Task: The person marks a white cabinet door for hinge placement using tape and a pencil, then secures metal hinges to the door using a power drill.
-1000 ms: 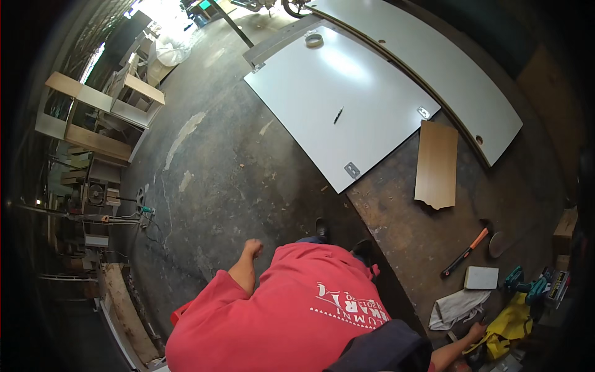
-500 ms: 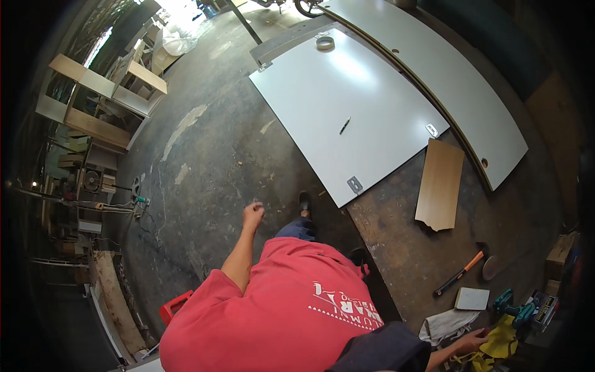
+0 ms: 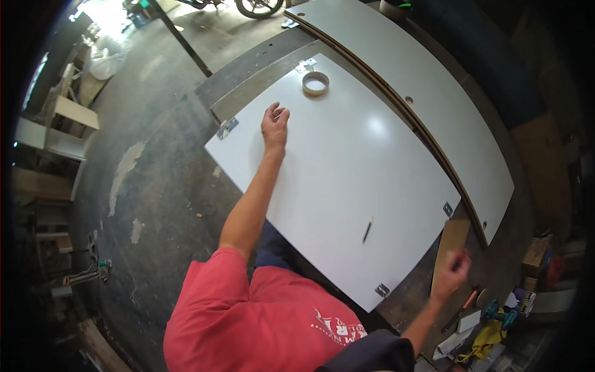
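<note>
A large white panel [image 3: 334,161] lies flat on the workbench, with metal hinge plates [image 3: 227,128] at its corners. My left hand [image 3: 274,127] hovers over its far left part, fingers loosely curled and apart, nothing in them. Beyond it, a roll of tape [image 3: 315,84] rests on the panel. A slim dark pen or pencil [image 3: 367,230] lies nearer the front. To the right, my right hand [image 3: 455,273] is raised above a thin wooden board [image 3: 451,245]; its fingers are closed around something small and dark, blurred by motion.
A second long white panel [image 3: 421,99] lies along the right. A hammer [image 3: 462,310], a white block [image 3: 469,322], a yellow cloth [image 3: 486,341] and a green power drill [image 3: 501,315] crowd the lower right. At left, wooden frames [image 3: 62,127] stand on the floor.
I have leaned over the panel. My left hand moved from above the floor to over the panel. The right hand left the yellow cloth and came up and forward.
</note>
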### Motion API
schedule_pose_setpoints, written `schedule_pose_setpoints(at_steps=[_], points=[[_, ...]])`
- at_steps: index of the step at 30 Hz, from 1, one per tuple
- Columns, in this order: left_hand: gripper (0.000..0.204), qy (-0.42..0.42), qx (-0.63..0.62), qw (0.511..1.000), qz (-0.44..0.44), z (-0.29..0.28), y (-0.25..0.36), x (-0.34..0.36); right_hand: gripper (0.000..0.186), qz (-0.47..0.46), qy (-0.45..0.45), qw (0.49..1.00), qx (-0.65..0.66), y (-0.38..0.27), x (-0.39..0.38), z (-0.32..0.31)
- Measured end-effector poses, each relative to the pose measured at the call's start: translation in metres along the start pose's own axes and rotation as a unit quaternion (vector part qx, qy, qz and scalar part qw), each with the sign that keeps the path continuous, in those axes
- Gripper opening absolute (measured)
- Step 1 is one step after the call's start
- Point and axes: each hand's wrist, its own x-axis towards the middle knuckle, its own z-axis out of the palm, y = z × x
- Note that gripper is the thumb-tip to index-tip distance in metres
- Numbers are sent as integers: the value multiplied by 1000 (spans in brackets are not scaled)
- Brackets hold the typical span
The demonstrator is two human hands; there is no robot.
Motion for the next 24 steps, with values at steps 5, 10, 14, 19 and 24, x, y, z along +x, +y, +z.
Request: schedule_pose_setpoints(at_steps=[5, 10, 14, 19, 24], points=[[56, 49, -113, 987, -99, 32, -10, 85, 29, 16, -314, 939, 140, -269, 29, 240], [50, -27, -185, 976, -116, 38, -8, 92, 53, -160, -384, 909, 9, -365, 89, 407], [51, -63, -236, 943, -227, 31, 4, 104, 34, -142, -430, 888, -87, -370, 115, 456], [69, -110, -241, 915, -304, 46, 10, 128, 21, 184, -528, 811, 172, -396, 155, 450], [62, -156, -320, 850, -389, 85, 5, 147, 28, 244, -556, 779, 156, -383, 191, 445]])
